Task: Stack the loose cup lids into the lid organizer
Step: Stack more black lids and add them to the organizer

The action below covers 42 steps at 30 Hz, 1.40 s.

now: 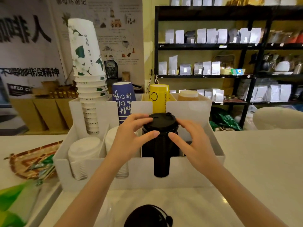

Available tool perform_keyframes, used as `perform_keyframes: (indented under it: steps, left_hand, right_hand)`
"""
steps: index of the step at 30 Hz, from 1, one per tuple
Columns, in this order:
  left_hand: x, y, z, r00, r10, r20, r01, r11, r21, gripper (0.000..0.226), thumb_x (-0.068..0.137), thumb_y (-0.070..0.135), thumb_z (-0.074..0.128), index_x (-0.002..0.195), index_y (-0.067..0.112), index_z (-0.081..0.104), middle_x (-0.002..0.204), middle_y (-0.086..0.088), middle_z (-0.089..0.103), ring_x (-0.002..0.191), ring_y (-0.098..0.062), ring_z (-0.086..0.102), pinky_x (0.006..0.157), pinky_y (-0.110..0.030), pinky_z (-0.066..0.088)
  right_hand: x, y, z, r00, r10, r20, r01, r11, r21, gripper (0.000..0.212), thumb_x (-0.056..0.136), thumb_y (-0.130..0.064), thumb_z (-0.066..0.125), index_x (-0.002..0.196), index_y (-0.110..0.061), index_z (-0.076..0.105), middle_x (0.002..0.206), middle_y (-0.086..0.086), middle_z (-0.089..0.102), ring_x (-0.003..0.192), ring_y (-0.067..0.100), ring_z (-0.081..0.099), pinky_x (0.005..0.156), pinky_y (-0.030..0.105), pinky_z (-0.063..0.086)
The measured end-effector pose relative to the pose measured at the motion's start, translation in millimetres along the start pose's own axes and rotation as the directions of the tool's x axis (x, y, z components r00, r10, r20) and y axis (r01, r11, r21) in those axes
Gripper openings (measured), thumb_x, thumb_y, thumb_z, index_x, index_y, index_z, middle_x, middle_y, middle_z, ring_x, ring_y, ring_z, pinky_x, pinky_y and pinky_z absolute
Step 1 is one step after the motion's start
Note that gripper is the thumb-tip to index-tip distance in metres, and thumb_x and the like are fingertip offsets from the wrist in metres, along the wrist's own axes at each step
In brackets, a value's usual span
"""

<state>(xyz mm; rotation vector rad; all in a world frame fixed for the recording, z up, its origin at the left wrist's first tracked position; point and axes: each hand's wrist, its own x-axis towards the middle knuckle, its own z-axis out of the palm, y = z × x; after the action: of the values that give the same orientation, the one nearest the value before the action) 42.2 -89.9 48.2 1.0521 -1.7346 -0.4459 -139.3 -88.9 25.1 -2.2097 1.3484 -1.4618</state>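
Nearest the lens, a loose black cup lid (pixel 148 216) lies on the pale counter (pixel 262 161) at the bottom edge of the frame, partly cut off, between the person's two forearms. Beyond it stands the white lid organizer (pixel 144 179), a box of upright compartments with slotted front walls. Both hands reach into its third compartment from the left, where a tall stack of black lids (pixel 161 154) rises above the rim. The left hand (pixel 129 135) cups the top black lid (pixel 162 120) from the left, fingers spread over its edge and thumb pressed against the near side; the right hand (pixel 191 141) mirrors it from the right, thumb on the near side and fingers curled around the far rim, so that the lid is held between the two hands at the top of the stack. Whether that lid is fully seated on the one beneath cannot be told. To the left, two compartments hold stacks of white lids (pixel 83 154), the second stack mostly hidden behind the left wrist. The rear row carries inverted paper cups: a tall leaning stack of white cups with green print (pixel 88 76), a blue cup (pixel 123 99), a yellow cup (pixel 159 97) and a tan one (pixel 188 95). A woven tray (pixel 24 161) with green sachets sits on the counter at far left.
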Motion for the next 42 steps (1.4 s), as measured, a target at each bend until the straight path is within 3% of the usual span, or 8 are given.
perform_keyframes:
  steps: [4, 10, 22, 28, 31, 36, 42]
  left_hand:
    - [2.0, -1.1, 4.7, 1.000, 0.003, -0.015, -0.003, 1.000, -0.005, 0.051, 0.073, 0.019, 0.068, 0.120, 0.017, 0.053, 0.119, 0.000, 0.054, 0.116, -0.014, 0.050, 0.102, -0.029, 0.042]
    - [4.6, -6.6, 0.9, 1.000, -0.014, 0.019, 0.014, 1.000, -0.008, 0.044, 0.072, 0.027, 0.066, 0.115, 0.021, 0.057, 0.122, 0.003, 0.057, 0.115, -0.007, 0.051, 0.096, -0.013, 0.041]
    - [6.2, -3.6, -6.5, 0.995, -0.043, 0.088, 0.035, 0.995, 0.095, 0.044, 0.075, 0.024, 0.065, 0.118, 0.019, 0.056, 0.127, 0.001, 0.055, 0.118, -0.012, 0.050, 0.100, -0.026, 0.041]
    - [3.7, 1.9, -3.9, 0.995, -0.044, 0.086, 0.023, 0.973, 0.230, 0.048, 0.078, 0.030, 0.060, 0.124, 0.022, 0.049, 0.137, 0.002, 0.048, 0.124, -0.014, 0.043, 0.099, -0.027, 0.038]
    - [2.6, 4.8, -3.3, 0.996, -0.036, 0.077, 0.016, 0.966, 0.257, 0.049, 0.079, 0.032, 0.060, 0.126, 0.022, 0.048, 0.139, 0.002, 0.047, 0.125, -0.015, 0.043, 0.099, -0.027, 0.038]
    - [2.8, 6.0, -7.2, 0.994, -0.042, 0.105, 0.017, 0.974, 0.226, 0.047, 0.081, 0.034, 0.056, 0.126, 0.022, 0.047, 0.136, 0.000, 0.050, 0.122, -0.017, 0.046, 0.095, -0.028, 0.040]
    - [-12.3, 19.5, -17.2, 1.000, 0.006, -0.001, -0.006, 0.995, 0.098, 0.033, 0.087, 0.029, 0.048, 0.119, 0.022, 0.054, 0.117, 0.007, 0.058, 0.111, -0.009, 0.052, 0.085, -0.014, 0.041]
  right_hand:
    - [-1.2, 5.7, 2.9, 1.000, -0.007, 0.031, 0.010, 0.996, -0.090, 0.057, 0.078, -0.049, 0.044, 0.129, -0.024, 0.044, 0.127, -0.003, 0.054, 0.117, 0.011, 0.043, 0.099, 0.028, 0.033]
    - [-2.6, 6.9, 5.2, 1.000, -0.021, -0.010, 0.020, 0.994, -0.107, 0.056, 0.079, -0.052, 0.044, 0.127, -0.022, 0.046, 0.124, -0.002, 0.057, 0.116, 0.011, 0.045, 0.099, 0.030, 0.035]
    - [-6.5, 4.6, 7.7, 0.999, -0.032, -0.031, 0.027, 0.989, -0.144, 0.062, 0.077, -0.054, 0.035, 0.126, -0.018, 0.049, 0.122, 0.001, 0.059, 0.115, 0.013, 0.047, 0.098, 0.030, 0.036]
    - [-10.6, 1.4, 11.0, 0.999, -0.030, -0.039, 0.024, 0.988, -0.150, 0.053, 0.082, -0.039, 0.047, 0.128, -0.014, 0.045, 0.123, 0.004, 0.057, 0.115, 0.015, 0.045, 0.093, 0.023, 0.033]
    - [-12.9, -2.9, 10.4, 1.000, 0.020, 0.014, -0.019, 0.997, -0.072, 0.052, 0.086, -0.035, 0.051, 0.134, -0.019, 0.036, 0.131, -0.001, 0.049, 0.118, 0.006, 0.036, 0.095, 0.020, 0.029]
    - [-29.2, -14.5, 0.9, 0.994, 0.067, 0.081, -0.073, 0.995, 0.069, 0.049, 0.085, -0.032, 0.054, 0.130, -0.035, 0.034, 0.127, -0.019, 0.046, 0.122, 0.005, 0.036, 0.102, 0.030, 0.033]
    - [-83.7, -25.1, -9.8, 0.969, 0.037, 0.246, -0.027, 0.999, -0.046, 0.054, 0.084, -0.041, 0.051, 0.133, -0.032, 0.029, 0.126, -0.022, 0.034, 0.122, -0.005, 0.030, 0.097, 0.010, 0.023]
